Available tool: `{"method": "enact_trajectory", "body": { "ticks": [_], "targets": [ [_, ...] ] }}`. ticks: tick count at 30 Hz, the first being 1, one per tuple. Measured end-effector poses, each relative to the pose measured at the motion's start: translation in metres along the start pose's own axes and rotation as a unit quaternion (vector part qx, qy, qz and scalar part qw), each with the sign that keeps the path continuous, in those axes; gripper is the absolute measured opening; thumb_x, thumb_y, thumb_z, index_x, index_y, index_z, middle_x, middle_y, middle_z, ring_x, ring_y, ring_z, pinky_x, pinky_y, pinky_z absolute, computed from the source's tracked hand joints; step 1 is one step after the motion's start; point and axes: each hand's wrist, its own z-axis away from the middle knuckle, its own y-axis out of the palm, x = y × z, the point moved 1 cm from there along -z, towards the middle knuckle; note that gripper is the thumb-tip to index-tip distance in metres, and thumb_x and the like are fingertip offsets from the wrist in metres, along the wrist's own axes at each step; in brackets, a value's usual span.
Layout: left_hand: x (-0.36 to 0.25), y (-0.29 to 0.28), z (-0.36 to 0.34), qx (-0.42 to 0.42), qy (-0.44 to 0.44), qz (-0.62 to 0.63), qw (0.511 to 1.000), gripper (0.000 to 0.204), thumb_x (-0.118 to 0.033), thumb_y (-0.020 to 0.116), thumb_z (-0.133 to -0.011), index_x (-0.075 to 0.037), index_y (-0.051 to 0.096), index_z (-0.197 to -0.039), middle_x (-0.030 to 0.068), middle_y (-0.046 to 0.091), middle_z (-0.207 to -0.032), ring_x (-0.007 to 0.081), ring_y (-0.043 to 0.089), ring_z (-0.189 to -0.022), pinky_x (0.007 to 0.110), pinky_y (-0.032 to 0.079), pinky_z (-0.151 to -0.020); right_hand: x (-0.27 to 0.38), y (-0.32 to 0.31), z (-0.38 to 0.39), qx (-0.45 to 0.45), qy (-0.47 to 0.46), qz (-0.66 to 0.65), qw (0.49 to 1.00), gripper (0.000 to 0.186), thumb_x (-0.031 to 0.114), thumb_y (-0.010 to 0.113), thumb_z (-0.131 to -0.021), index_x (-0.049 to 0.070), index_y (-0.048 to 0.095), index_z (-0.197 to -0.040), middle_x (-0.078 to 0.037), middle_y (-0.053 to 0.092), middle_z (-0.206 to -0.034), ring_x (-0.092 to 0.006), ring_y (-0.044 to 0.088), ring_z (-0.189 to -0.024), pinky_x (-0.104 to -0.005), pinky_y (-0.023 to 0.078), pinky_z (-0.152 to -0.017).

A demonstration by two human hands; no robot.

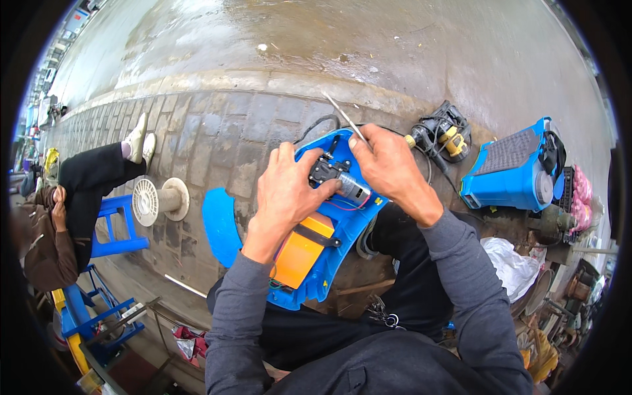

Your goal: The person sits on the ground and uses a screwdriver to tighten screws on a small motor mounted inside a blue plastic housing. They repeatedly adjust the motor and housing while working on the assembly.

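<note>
A blue plastic housing (317,280) lies open across my lap, its inside facing up. My left hand (284,191) curls over a small pump in it, thumb and fingers around the black pump head (324,170). The pump's silver cylindrical motor (353,191) has a thin red wire beside it. In my right hand (395,164) is a screwdriver, its thin metal shaft (341,112) pointing up and left, away from the pump. The fingers hide its handle. An orange block-shaped battery (303,253) sits in the housing's near part, under a black strap (318,235).
A yellow-and-black power tool (454,141) with a cable lies beyond my right hand. Farther right is a blue backpack-style tank (503,171). Left are a curved blue panel (221,227), a cream spool (161,199), a blue stool (118,227) and a seated person (79,197).
</note>
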Motion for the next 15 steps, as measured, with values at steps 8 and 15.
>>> {"method": "enact_trajectory", "body": {
  "ticks": [8,15],
  "targets": [
    [0.005,-0.007,0.0,0.041,-0.01,0.002,0.999,0.064,-0.045,0.092,-0.083,-0.017,0.075,-0.137,0.0156,0.057,-0.116,0.0389,0.062,-0.115,0.052,0.057,-0.092,-0.033,-0.091,0.009,-0.088,-0.01,-0.07,0.994,0.028,0.027,0.067,-0.109,-0.001,0.073,-0.111,-0.014,0.064,-0.072,-0.0233,0.061,-0.065,-0.0417,0.049,-0.063],
    [0.017,-0.005,0.003,0.059,-0.004,0.011,0.998,0.062,-0.029,0.093,-0.083,-0.011,0.074,-0.139,0.0175,0.059,-0.112,0.0373,0.066,-0.108,0.047,0.055,-0.095,-0.239,-0.075,0.063,-0.098,0.153,0.03,0.983,0.032,0.031,0.067,-0.107,0.001,0.077,-0.112,-0.009,0.074,-0.08,-0.0232,0.067,-0.075,-0.0428,0.055,-0.072]
  ]
}}
